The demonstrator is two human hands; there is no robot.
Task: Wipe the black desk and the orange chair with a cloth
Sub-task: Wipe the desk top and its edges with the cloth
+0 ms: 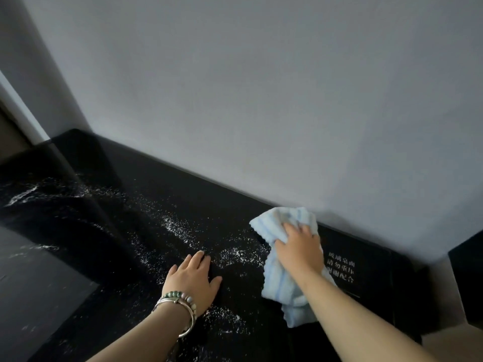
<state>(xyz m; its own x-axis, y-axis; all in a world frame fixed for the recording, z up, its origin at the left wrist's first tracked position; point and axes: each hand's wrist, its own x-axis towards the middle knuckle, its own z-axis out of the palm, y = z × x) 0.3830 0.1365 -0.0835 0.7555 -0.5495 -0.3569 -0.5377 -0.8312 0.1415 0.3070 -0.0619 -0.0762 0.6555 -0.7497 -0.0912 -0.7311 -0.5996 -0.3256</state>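
Observation:
The black desk runs along a grey wall, its glossy top strewn with white powder specks. My right hand presses a light blue striped cloth flat onto the desk near the wall, fingers spread over its upper part. My left hand, with beaded and metal bracelets at the wrist, lies palm down on the desk left of the cloth, holding nothing. Between the two hands sits a patch of powder. No orange chair is in view.
The grey wall borders the desk's far edge. White printed characters mark the desk surface right of the cloth. A dark lower surface lies at the left, a dark object at the right edge.

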